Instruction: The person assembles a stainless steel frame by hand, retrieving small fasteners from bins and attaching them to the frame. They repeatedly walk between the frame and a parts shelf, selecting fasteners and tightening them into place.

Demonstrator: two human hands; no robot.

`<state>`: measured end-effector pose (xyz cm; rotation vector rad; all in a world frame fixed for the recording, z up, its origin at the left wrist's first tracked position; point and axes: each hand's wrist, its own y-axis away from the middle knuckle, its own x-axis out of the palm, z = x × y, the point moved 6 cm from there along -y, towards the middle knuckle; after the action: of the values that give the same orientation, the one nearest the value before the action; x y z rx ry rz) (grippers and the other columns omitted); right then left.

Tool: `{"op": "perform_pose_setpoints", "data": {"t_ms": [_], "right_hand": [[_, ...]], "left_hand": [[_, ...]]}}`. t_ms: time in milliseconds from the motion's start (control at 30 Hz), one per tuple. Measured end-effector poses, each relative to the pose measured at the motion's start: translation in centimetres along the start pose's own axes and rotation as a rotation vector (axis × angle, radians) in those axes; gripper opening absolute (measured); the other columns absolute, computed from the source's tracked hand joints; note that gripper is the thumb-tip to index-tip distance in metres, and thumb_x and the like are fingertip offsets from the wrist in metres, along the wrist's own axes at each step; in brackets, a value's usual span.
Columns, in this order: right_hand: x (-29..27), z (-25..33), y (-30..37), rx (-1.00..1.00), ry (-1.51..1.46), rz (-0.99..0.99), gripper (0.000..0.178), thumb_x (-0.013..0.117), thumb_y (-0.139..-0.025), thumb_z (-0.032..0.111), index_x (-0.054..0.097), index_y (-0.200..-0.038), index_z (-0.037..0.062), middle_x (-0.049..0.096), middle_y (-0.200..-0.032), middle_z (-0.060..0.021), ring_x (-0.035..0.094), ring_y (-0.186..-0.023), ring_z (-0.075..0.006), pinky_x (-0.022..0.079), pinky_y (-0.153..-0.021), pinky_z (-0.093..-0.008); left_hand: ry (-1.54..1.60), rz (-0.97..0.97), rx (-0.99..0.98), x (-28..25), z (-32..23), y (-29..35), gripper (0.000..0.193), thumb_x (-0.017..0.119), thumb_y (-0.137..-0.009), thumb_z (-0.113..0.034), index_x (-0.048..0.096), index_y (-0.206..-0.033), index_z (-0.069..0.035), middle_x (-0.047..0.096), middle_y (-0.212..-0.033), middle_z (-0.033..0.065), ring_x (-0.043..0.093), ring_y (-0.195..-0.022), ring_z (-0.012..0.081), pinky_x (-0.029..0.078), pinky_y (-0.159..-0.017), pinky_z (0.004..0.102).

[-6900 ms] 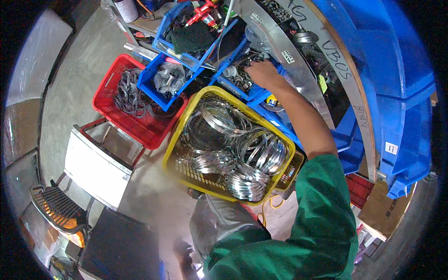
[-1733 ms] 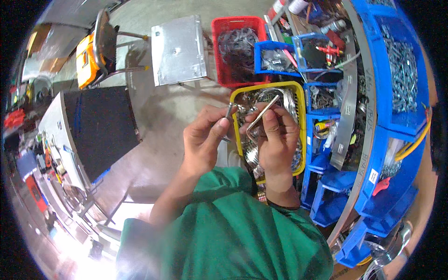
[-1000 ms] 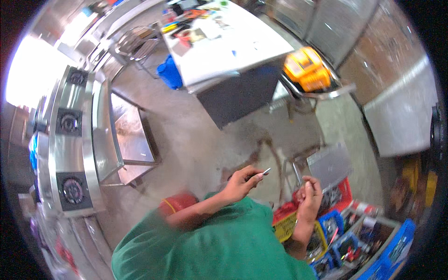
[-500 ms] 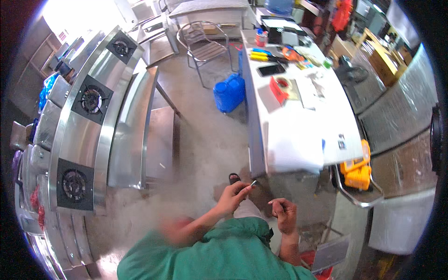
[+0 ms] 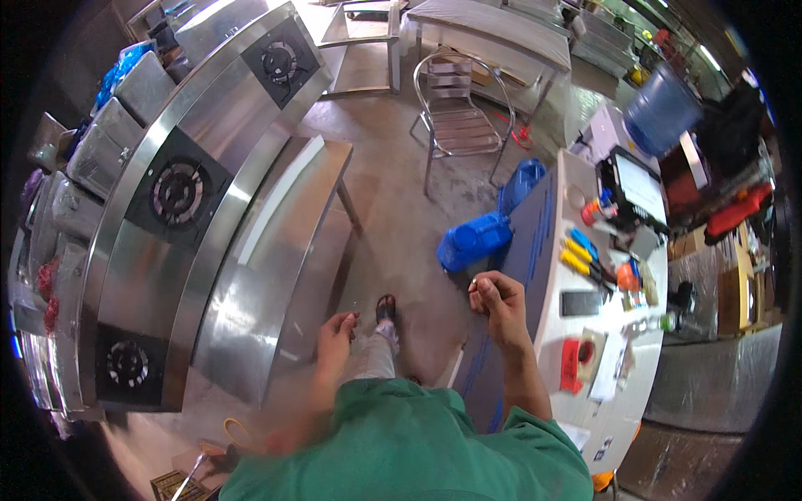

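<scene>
My left hand (image 5: 336, 336) is out in front of me over the floor, between the steel stove unit (image 5: 200, 292) and my foot. Its fingers are pinched, and what sits at the fingertips is too small to name. Raised higher, my right hand (image 5: 501, 307) is beside the near side of the white-topped table (image 5: 547, 367). Thumb and fingers are closed, with a tiny pale spot at the tips that I cannot identify. Just beyond this hand stands a blue plastic jerrycan (image 5: 476, 242).
Gas burners (image 5: 177, 192) line the stove unit at left. A metal chair (image 5: 459, 117) stands ahead. On the table lie yellow-handled pliers (image 5: 578, 257), a black phone (image 5: 581, 303), a tape roll (image 5: 586, 352) and a red box (image 5: 571, 366). A water bottle (image 5: 664, 108) stands at far right.
My view has turned right and the table now runs alongside me. My hands have moved apart, the right one higher beside the table. The small shiny piece in my left fingers no longer shows clearly.
</scene>
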<state>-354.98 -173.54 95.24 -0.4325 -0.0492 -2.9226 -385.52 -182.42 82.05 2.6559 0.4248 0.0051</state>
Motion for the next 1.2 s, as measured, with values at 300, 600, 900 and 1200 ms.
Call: {"op": "perform_pose_setpoints", "data": {"t_ms": [300, 600, 900, 1200], "right_hand": [[2.1, -0.7, -30.1, 0.121, -0.470, -0.040, 0.014, 0.055, -0.095, 0.016, 0.057, -0.093, 0.0024, 0.041, -0.058, 0.0017, 0.036, -0.051, -0.0106, 0.029, -0.049, -0.0272], [-4.3, -2.1, -59.9, 0.091, -0.587, -0.128, 0.015, 0.057, -0.096, 0.020, 0.061, -0.096, 0.0059, 0.051, -0.064, -0.0016, 0.053, -0.058, -0.0179, 0.044, -0.067, -0.0339], [-6.1, -4.1, -92.7, 0.278, -0.518, -0.017, 0.011, 0.064, -0.092, 0.011, 0.067, -0.099, 0.0034, 0.058, -0.068, -0.0027, 0.055, -0.056, -0.0162, 0.045, -0.060, -0.0310], [-4.4, -8.8, -121.8, 0.397, -0.186, 0.322, 0.017, 0.061, -0.091, 0.008, 0.066, -0.103, -0.0027, 0.068, -0.086, -0.0123, 0.066, -0.075, -0.0197, 0.054, -0.069, -0.0323]], "left_hand": [[-0.202, 0.096, 0.138, 7.3, -15.7, -29.3, 0.026, 0.062, -0.095, -0.024, 0.069, -0.101, 0.001, 0.061, -0.076, -0.0001, 0.050, -0.068, 0.0075, 0.041, -0.060, 0.0252], [-0.239, 0.255, 0.243, 17.5, -30.1, -57.1, 0.026, 0.061, -0.096, -0.021, 0.068, -0.106, 0.002, 0.064, -0.081, 0.0022, 0.053, -0.070, 0.0069, 0.043, -0.063, 0.0236], [-0.243, -0.005, 0.053, 17.4, -41.1, -77.7, 0.027, 0.060, -0.095, -0.020, 0.067, -0.108, 0.002, 0.067, -0.087, 0.0055, 0.058, -0.073, 0.0113, 0.048, -0.068, 0.0273], [-0.084, -0.123, 0.026, 19.6, -51.0, -102.2, 0.027, 0.059, -0.097, -0.022, 0.067, -0.110, 0.001, 0.067, -0.088, 0.0043, 0.057, -0.074, 0.0096, 0.048, -0.067, 0.0260]]}}
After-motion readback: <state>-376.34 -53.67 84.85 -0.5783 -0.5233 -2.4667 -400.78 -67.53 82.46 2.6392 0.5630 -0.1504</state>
